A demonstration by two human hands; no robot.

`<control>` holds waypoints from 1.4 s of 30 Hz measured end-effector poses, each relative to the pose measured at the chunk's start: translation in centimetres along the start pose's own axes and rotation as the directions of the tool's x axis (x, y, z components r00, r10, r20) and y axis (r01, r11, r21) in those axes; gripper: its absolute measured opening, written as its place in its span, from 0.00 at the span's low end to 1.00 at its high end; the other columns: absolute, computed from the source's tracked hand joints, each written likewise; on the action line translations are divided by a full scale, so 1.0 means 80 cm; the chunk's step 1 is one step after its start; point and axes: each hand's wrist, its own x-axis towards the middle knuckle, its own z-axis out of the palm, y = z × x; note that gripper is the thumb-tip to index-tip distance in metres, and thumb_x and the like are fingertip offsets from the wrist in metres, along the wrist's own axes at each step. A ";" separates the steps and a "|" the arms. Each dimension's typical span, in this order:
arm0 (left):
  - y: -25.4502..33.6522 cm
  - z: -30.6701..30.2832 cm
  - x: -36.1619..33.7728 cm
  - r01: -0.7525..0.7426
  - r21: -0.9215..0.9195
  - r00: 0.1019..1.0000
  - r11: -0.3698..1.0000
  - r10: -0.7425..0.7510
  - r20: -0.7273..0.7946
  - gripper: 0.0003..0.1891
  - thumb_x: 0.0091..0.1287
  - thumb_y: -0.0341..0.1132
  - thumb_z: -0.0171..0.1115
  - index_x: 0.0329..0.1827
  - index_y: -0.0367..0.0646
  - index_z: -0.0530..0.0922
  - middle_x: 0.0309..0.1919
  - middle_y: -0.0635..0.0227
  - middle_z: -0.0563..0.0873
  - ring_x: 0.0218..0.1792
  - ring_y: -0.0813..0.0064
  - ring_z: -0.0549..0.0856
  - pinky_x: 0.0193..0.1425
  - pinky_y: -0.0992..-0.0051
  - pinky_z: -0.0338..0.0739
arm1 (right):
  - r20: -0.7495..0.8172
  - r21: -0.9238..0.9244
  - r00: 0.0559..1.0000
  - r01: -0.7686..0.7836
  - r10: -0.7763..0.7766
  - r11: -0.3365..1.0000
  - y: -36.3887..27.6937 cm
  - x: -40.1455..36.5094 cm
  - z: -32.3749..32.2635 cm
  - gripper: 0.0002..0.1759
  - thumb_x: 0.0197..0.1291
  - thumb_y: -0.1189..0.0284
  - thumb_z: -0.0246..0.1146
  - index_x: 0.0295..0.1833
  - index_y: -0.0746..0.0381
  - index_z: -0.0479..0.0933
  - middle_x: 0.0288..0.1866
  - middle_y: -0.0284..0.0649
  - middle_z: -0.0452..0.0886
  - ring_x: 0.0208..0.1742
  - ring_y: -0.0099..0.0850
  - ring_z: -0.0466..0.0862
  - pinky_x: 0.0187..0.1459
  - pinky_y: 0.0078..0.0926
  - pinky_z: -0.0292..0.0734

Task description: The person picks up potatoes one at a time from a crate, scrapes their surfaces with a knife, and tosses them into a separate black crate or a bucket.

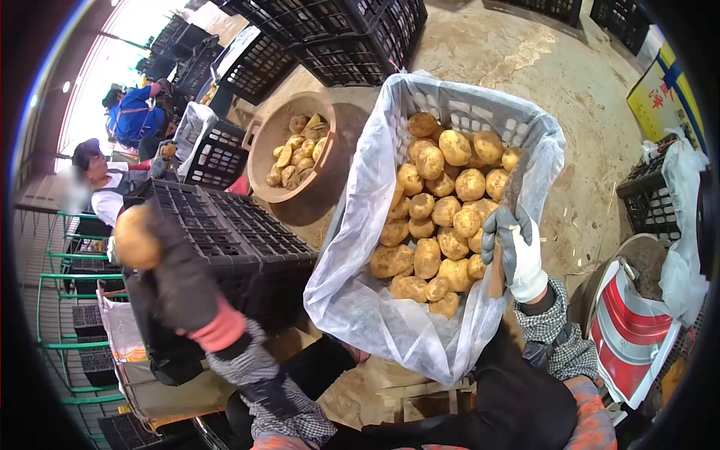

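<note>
My left hand (178,274), in a dark glove with a pink cuff, is raised at the left and closed around a potato (137,238); both are blurred by motion. My right hand (517,251), in a grey and white glove, is over the right side of a crate lined with white cloth-like sheeting (352,247). Its fingers grip the wooden handle of a knife (496,276), whose dull brown blade points away from me along the liner. Many potatoes (444,211) lie heaped inside the crate, below and left of that hand.
A round brown tub (262,161) with potatoes and cut pieces stands beyond black crates (247,232) at the left. More black crates (337,45) are stacked at the back. Two people (135,116) sit at the far left. A red-and-white bag (634,330) lies at right.
</note>
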 end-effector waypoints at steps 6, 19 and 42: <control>-0.125 -0.055 -0.053 0.234 0.567 0.972 0.790 -0.211 -0.107 0.33 0.69 0.42 0.54 0.73 0.35 0.56 0.68 0.55 0.67 0.65 0.56 0.71 0.72 0.59 0.62 | 0.000 -0.035 1.000 -0.004 0.004 0.999 -0.001 0.002 -0.001 0.19 0.68 0.56 0.58 0.37 0.63 0.72 0.24 0.34 0.74 0.21 0.21 0.73 0.23 0.19 0.71; -0.397 -0.159 -0.038 0.704 0.572 0.673 0.421 -0.653 -0.348 0.30 0.63 0.33 0.60 0.70 0.46 0.62 0.55 0.54 0.78 0.54 0.55 0.80 0.57 0.63 0.76 | 0.120 0.023 0.993 0.010 -0.013 1.000 -0.008 -0.001 -0.009 0.21 0.68 0.55 0.58 0.40 0.66 0.72 0.24 0.37 0.74 0.22 0.23 0.73 0.26 0.21 0.70; -0.288 -0.066 -0.158 0.716 0.086 0.685 0.693 -0.674 -0.278 0.28 0.76 0.51 0.45 0.69 0.39 0.62 0.57 0.61 0.75 0.59 0.72 0.77 0.61 0.70 0.76 | 0.677 -0.507 0.661 0.099 0.324 0.856 -0.013 -0.002 -0.007 0.19 0.67 0.57 0.54 0.40 0.64 0.76 0.25 0.33 0.77 0.23 0.19 0.74 0.25 0.17 0.69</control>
